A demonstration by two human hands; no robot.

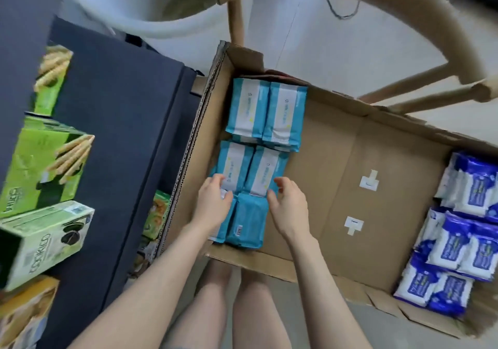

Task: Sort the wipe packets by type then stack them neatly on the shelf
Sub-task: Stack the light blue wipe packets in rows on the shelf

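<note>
Light-blue wipe packets [265, 114] lie in paired rows along the left side of a flattened cardboard box [347, 176]. The nearest pair [246, 222] lies face down at the front edge. My left hand [214, 200] rests on the left packet of that pair, fingers bent over its far end. My right hand [288, 205] hovers just right of the pair, fingers loosely curled and holding nothing. Dark-blue and white wipe packets [458, 240] are piled at the right end of the cardboard.
A dark shelf [113, 133] stands to the left, with green snack boxes [45, 170] and a cookie box [40, 243] on it. A wooden chair [404, 52] stands behind the cardboard. The cardboard's middle carries only two tape pieces [369, 181].
</note>
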